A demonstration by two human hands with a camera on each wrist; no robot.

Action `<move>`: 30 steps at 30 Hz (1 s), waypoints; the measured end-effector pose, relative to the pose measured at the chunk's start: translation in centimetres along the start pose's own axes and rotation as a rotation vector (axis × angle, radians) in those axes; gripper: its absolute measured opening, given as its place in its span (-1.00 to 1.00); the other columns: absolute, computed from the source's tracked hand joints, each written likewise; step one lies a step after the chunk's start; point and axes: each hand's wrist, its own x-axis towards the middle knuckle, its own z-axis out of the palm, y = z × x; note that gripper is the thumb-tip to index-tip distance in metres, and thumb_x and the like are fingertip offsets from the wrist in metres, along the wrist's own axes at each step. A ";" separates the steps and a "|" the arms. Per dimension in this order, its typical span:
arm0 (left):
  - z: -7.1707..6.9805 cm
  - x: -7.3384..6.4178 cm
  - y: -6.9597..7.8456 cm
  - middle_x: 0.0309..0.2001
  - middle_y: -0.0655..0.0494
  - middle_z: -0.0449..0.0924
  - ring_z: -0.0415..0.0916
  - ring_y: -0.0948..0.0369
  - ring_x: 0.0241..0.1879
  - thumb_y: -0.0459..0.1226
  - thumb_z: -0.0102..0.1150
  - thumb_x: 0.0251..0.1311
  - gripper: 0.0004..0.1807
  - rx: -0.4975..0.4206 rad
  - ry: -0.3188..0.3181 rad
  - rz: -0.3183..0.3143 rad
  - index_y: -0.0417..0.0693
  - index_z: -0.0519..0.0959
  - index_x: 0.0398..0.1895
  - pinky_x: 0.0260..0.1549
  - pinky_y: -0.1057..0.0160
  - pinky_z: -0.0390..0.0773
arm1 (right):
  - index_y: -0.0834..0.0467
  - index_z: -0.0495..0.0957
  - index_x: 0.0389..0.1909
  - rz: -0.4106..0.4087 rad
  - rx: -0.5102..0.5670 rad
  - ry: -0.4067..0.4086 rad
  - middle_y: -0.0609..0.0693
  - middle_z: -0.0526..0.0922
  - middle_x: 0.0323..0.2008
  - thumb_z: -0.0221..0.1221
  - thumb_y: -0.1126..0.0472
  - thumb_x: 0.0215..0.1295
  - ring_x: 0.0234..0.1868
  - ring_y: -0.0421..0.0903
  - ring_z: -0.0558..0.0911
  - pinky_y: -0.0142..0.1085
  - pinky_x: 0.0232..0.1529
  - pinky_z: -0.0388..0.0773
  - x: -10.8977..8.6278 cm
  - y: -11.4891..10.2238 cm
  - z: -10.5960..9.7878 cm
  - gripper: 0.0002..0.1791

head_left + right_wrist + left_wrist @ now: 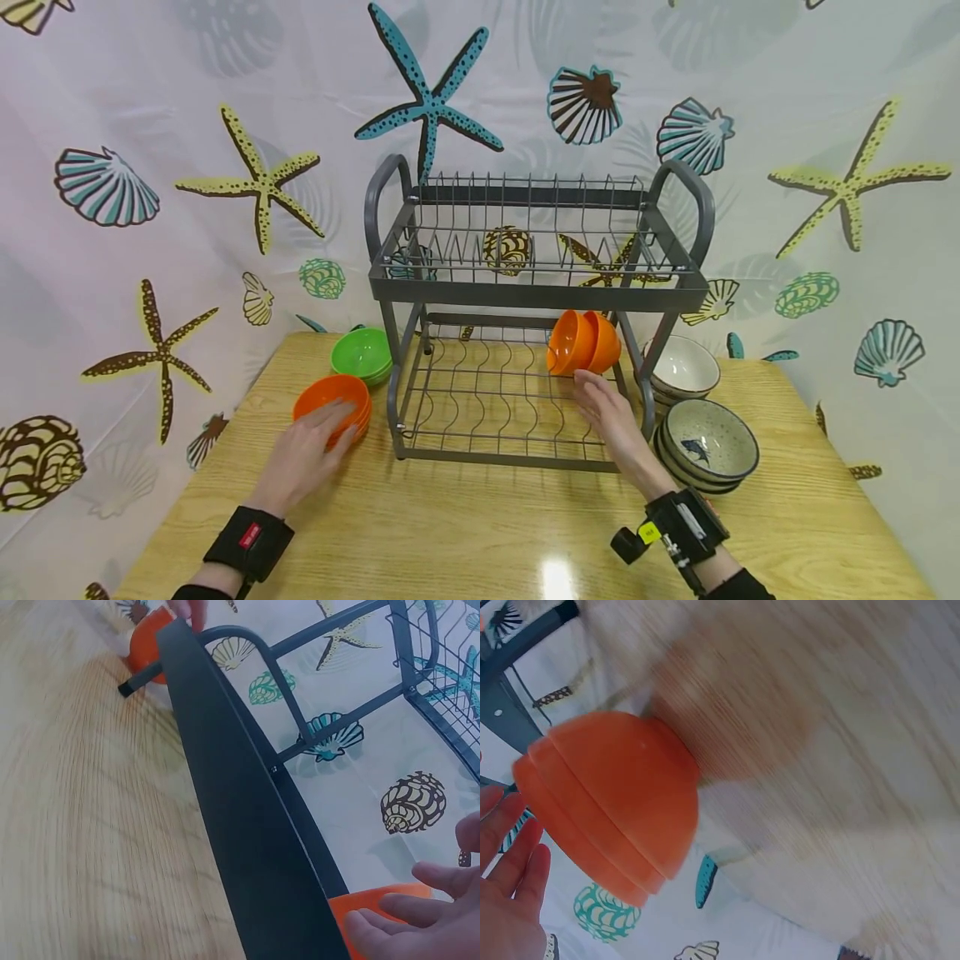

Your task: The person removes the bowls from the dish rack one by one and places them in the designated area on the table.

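On the table left of the rack is a stack of orange bowls [324, 393], its stepped rims clear in the left wrist view [622, 795]. My left hand [311, 446] hovers over the near side of that stack, its fingers loosely extended by the rims and not wrapped round them. Two more orange bowls [576, 340] stand tilted on their sides, one nested in the other, at the right end of the rack's lower shelf. Close in front of them is my right hand [617, 421], fingers spread and holding nothing. In the right wrist view, its fingers partly cover an orange bowl [356, 904].
A dark two-tier dish rack [540, 293] stands mid-table, its upper tier wired with plate slots. Green bowls [363, 353] sit behind the orange stack. On the right are white bowls [686, 365] and, nearer, speckled bowls [720, 429]. A patterned curtain [480, 67] hangs behind.
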 end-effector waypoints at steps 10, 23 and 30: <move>0.7 0.3 2.5 0.30 -0.22 0.53 0.47 -0.18 0.30 -0.26 0.21 0.36 -0.49 -0.133 0.000 -0.012 -0.21 0.46 0.34 0.26 -0.23 0.50 | 0.29 0.04 0.54 -0.075 -0.292 0.068 0.35 0.11 0.54 -0.20 0.11 0.65 0.56 0.28 0.14 0.20 0.55 0.12 0.8 -0.8 -0.5 -0.41; 2.1 -0.2 3.7 0.42 -0.29 0.37 0.35 -0.24 0.39 -0.26 0.18 0.39 -0.38 -0.171 -0.023 -0.011 -0.26 0.31 0.45 0.34 -0.27 0.39 | 0.26 -0.08 0.59 -0.098 -0.445 0.087 0.31 0.01 0.59 -0.17 0.12 0.61 0.58 0.29 0.10 0.19 0.55 0.14 2.7 -3.0 -0.6 -0.34; 2.5 -0.5 4.1 0.48 -0.31 0.25 0.30 -0.24 0.43 -0.22 0.12 0.44 -0.35 -0.177 -0.072 -0.057 -0.23 0.21 0.51 0.42 -0.22 0.32 | 0.34 -0.07 0.57 -0.180 -0.583 0.120 0.38 0.14 0.53 -0.14 0.17 0.56 0.48 0.35 0.26 0.26 0.47 0.24 4.3 -3.4 -0.4 -0.32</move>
